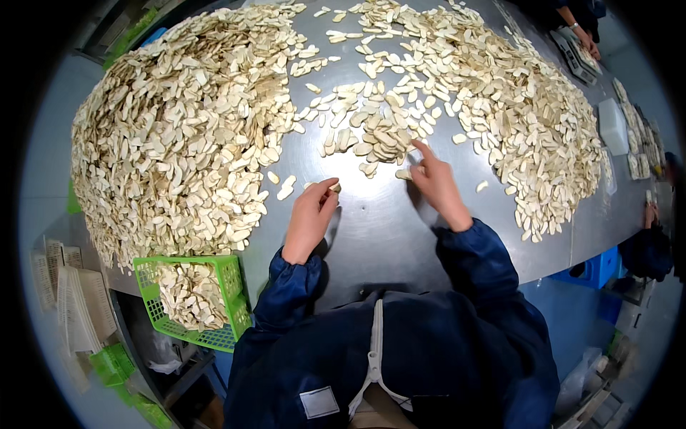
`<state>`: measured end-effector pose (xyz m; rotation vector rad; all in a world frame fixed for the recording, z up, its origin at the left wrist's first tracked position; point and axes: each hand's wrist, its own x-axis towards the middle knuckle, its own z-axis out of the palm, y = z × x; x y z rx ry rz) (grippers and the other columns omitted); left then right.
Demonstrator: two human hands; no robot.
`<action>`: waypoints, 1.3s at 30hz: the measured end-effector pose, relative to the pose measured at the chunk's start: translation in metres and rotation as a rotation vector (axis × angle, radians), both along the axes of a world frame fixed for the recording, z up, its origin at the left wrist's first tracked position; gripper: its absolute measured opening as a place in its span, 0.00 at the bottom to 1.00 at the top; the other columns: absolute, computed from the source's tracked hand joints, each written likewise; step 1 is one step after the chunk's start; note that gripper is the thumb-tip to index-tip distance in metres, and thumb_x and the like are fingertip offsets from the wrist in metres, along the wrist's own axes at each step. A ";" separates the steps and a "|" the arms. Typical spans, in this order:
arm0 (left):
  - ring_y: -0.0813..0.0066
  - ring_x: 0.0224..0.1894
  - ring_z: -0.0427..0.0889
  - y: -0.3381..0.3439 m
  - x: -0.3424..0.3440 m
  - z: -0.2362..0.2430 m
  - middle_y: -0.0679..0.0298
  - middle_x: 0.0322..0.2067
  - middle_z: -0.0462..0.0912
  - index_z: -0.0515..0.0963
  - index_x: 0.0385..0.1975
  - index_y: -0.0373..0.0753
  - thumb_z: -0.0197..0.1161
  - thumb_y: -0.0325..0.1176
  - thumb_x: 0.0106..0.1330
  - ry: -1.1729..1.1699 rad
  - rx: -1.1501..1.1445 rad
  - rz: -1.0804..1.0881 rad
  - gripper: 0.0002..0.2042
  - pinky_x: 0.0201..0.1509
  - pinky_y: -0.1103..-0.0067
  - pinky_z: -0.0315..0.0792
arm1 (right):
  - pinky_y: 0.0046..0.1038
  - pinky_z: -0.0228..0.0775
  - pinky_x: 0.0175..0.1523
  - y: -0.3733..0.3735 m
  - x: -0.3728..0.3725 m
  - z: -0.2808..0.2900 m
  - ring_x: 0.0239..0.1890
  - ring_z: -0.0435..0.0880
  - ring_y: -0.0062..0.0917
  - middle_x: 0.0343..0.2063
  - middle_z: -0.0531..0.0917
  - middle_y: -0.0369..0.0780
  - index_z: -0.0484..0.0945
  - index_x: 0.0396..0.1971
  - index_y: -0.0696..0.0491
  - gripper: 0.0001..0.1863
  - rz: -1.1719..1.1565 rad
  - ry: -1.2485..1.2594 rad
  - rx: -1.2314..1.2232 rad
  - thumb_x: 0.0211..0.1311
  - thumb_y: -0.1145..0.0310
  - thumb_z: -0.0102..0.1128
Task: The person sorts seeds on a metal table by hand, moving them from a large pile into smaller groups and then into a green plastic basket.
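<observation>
Left hand (pixel 309 218) and right hand (pixel 437 184) before a small pile of pale slices (pixel 386 139).
The left hand pinches one slice (pixel 334 186) with its fingertips. The right hand has fingers parted at the pile's near edge; whether it grips another slice (pixel 403 174) by its thumb, I cannot tell. A large heap (pixel 186 136) lies left of the left hand.

Food-sorting workshop, by the look of it. Wide metal table (pixel 364 232) carries bulk heaps of pale slices (pixel 179 136); green plastic basket (pixel 232 286) of them at the edge. Co-worker's hand (pixel 587 44) by what looks like a scale (pixel 574 61). Blue crate (pixel 606 266) below, slotted pale crates (pixel 78 307) stacked left; wearer has a dark blue work jacket (pixel 457 336).
</observation>
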<state>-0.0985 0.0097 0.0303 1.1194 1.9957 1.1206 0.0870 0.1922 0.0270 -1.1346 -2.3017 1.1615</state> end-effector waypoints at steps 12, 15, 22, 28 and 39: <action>0.73 0.26 0.75 0.037 -0.006 0.010 0.60 0.24 0.77 0.75 0.47 0.34 0.56 0.31 0.61 0.147 -0.130 0.012 0.15 0.32 0.79 0.69 | 0.28 0.72 0.38 0.069 0.032 -0.005 0.30 0.81 0.33 0.28 0.82 0.49 0.71 0.51 0.60 0.25 -0.273 0.123 -0.028 0.55 0.62 0.60; 0.66 0.26 0.77 0.070 0.002 -0.010 0.56 0.26 0.79 0.74 0.48 0.34 0.56 0.31 0.60 0.303 -0.047 -0.060 0.16 0.33 0.76 0.70 | 0.27 0.70 0.38 0.022 0.046 -0.028 0.29 0.79 0.30 0.28 0.81 0.47 0.70 0.52 0.60 0.27 0.125 0.119 -0.205 0.53 0.63 0.61; 0.59 0.28 0.74 0.114 0.032 -0.027 0.55 0.26 0.73 0.72 0.28 0.33 0.62 0.30 0.55 0.514 0.042 -0.033 0.08 0.32 0.70 0.69 | 0.17 0.50 0.18 0.007 0.078 -0.018 0.13 0.61 0.13 0.13 0.67 0.29 0.63 0.59 0.57 0.27 0.043 0.268 -0.869 0.60 0.70 0.55; 0.57 0.26 0.74 0.113 0.032 -0.019 0.53 0.22 0.75 0.72 0.26 0.31 0.62 0.30 0.55 0.476 -0.001 -0.021 0.09 0.30 0.70 0.68 | 0.15 0.49 0.13 0.045 0.131 -0.014 0.09 0.59 0.12 0.13 0.66 0.30 0.65 0.56 0.58 0.20 -0.496 0.640 -0.648 0.63 0.72 0.48; 0.67 0.26 0.80 0.143 0.083 0.033 0.56 0.24 0.79 0.78 0.38 0.32 0.62 0.34 0.57 0.250 0.018 -0.296 0.13 0.32 0.75 0.72 | 0.13 0.47 0.11 0.001 0.059 -0.019 0.15 0.68 0.16 0.30 0.78 0.45 0.69 0.49 0.60 0.22 -0.067 0.784 -1.665 0.71 0.56 0.37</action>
